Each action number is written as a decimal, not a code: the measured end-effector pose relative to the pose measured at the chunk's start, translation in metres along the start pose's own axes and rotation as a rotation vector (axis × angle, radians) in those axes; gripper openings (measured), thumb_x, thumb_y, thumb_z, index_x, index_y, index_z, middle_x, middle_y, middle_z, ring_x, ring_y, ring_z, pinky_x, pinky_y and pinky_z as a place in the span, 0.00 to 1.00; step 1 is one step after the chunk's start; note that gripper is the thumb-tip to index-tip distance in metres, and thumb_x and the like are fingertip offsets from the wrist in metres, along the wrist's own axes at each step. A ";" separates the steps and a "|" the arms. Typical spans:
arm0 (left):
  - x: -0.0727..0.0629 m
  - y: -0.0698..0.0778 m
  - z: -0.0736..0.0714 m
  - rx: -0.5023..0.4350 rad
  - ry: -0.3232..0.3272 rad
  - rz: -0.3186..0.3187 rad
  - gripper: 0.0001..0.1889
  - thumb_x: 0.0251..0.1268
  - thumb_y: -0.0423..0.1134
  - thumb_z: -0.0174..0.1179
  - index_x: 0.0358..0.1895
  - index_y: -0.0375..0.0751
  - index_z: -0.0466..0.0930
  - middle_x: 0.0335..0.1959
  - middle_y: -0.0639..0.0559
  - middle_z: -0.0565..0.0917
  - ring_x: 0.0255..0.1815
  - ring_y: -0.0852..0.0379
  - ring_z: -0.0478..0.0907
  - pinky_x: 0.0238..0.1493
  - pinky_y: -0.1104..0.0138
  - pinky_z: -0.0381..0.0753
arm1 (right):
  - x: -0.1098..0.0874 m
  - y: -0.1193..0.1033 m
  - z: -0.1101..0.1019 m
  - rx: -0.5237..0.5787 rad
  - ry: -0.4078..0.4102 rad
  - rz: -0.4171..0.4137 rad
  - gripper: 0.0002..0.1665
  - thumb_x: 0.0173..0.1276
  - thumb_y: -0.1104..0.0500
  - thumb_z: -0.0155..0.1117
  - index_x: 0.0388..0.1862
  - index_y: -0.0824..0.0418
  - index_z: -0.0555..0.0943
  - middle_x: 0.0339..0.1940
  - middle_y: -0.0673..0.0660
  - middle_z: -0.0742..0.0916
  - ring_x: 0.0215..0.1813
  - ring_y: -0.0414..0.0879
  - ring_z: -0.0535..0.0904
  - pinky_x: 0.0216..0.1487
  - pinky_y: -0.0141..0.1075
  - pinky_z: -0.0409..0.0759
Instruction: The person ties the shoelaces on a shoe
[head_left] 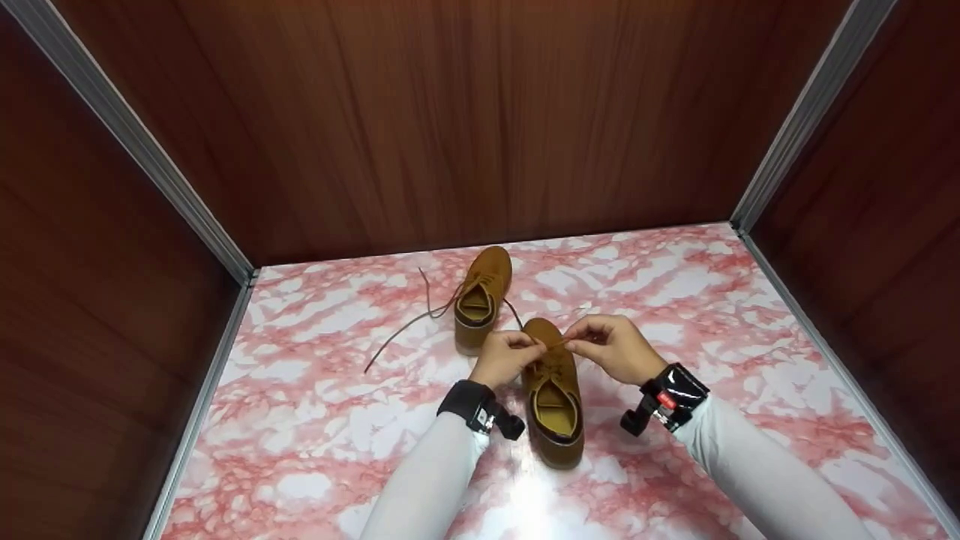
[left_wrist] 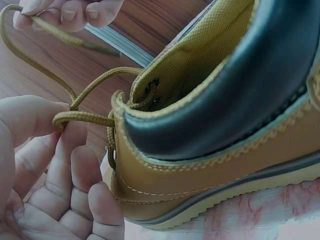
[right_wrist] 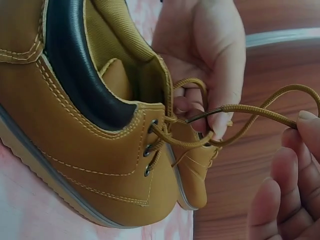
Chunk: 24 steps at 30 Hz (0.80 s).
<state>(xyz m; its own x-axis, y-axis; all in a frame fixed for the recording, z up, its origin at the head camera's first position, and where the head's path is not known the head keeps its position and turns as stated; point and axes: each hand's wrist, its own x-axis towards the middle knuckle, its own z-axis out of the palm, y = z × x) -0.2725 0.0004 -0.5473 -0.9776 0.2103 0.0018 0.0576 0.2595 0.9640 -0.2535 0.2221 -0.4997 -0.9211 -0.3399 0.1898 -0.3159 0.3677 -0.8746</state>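
A tan lace-up shoe [head_left: 561,452] with a black padded collar stands between my hands, its heel toward me. Over its tongue my left hand [head_left: 510,358] pinches the lace [left_wrist: 117,70] where strands cross, thumb against forefinger. My right hand [head_left: 616,349] pinches one lace strand between thumb and fingertips, close to its end. That strand bends in a loop, and its dark tip [right_wrist: 205,115] points back toward the left hand's fingers. In the right wrist view the lace runs through metal eyelets [right_wrist: 148,149] along the shoe's edge.
A matching tan shoe [head_left: 491,266] stands farther back, slightly left, its loose lace [head_left: 405,327] trailing left over the red-and-white marbled surface [head_left: 300,420]. Dark wood panels [head_left: 450,127] enclose the back and both sides, with grey metal rails [head_left: 806,97] at the corners.
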 end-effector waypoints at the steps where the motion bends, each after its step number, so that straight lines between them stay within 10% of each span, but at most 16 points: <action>1: 0.000 0.000 0.000 0.005 -0.001 0.003 0.08 0.64 0.37 0.71 0.35 0.34 0.91 0.35 0.45 0.92 0.27 0.69 0.79 0.34 0.76 0.77 | 0.000 -0.001 0.001 -0.009 -0.007 -0.013 0.08 0.69 0.67 0.71 0.45 0.69 0.88 0.42 0.65 0.91 0.37 0.32 0.84 0.41 0.25 0.82; 15: 0.000 -0.005 -0.001 0.020 -0.003 -0.023 0.09 0.63 0.39 0.72 0.35 0.35 0.91 0.35 0.47 0.92 0.28 0.67 0.79 0.35 0.75 0.77 | -0.001 0.007 0.012 -0.389 -0.095 -0.276 0.07 0.64 0.66 0.76 0.39 0.56 0.91 0.37 0.52 0.90 0.41 0.45 0.85 0.43 0.37 0.85; 24: -0.002 -0.008 -0.001 0.013 -0.003 -0.032 0.09 0.64 0.39 0.71 0.35 0.34 0.90 0.34 0.49 0.92 0.28 0.67 0.79 0.34 0.75 0.78 | -0.004 0.021 0.014 -0.400 -0.138 -0.235 0.13 0.63 0.67 0.76 0.46 0.57 0.90 0.39 0.53 0.90 0.40 0.43 0.85 0.43 0.35 0.85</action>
<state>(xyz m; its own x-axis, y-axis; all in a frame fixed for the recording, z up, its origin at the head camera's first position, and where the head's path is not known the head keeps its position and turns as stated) -0.2717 -0.0026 -0.5545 -0.9784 0.2043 -0.0302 0.0285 0.2785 0.9600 -0.2532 0.2194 -0.5244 -0.7841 -0.5556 0.2767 -0.5994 0.5620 -0.5700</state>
